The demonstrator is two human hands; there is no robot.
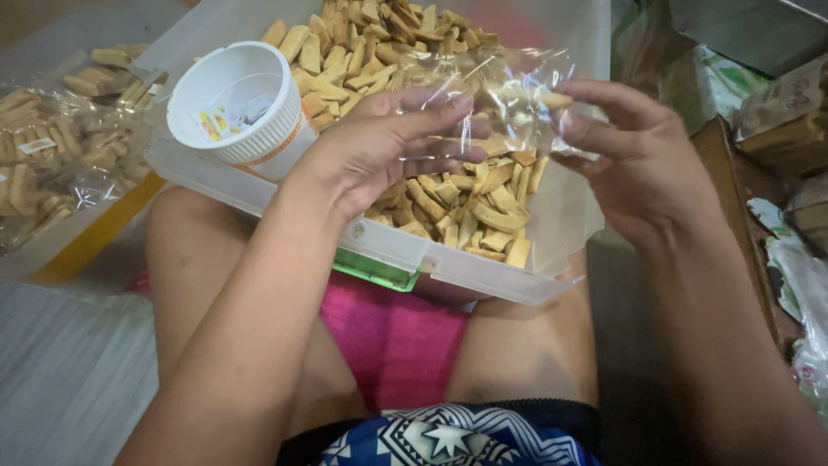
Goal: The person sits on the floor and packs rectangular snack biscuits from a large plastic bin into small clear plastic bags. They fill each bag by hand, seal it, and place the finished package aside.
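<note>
Clear plastic makes up the biggest thing in front of you: a shallow storage bin [483, 274] resting across your bare thighs, its near rim carrying a green latch [376, 270]. It is heaped with tan, finger-shaped biscuit pieces [448, 203] from the near edge to the far wall. A pink cloth [398, 338] lies between your legs under the bin, and a blue-and-white patterned waistband shows at the bottom edge.

To your left, beyond the bin, sealed clear packets of the same biscuits [60, 155] are piled on a pale tray with a yellow edge. To your right, cardboard cartons [789, 121] and green-printed wrappers [720, 82] crowd in close beside your right forearm.

A white paper cup [243, 108] with an orange band lies tilted in the bin's left corner, mouth toward you, just beside your left wrist and touching the biscuits.

Over the middle of the bin you hold a thin clear plastic bag [509, 91]. Your left hand [392, 147] lies fingers outstretched against the bag's left side, the film draped over the fingertips. Your right hand [634, 160] curls at the bag's right edge, thumb and forefinger pinching the film. The bag and both hands hide the biscuits beneath them; whether any pieces are inside the bag cannot be told through the glare.
</note>
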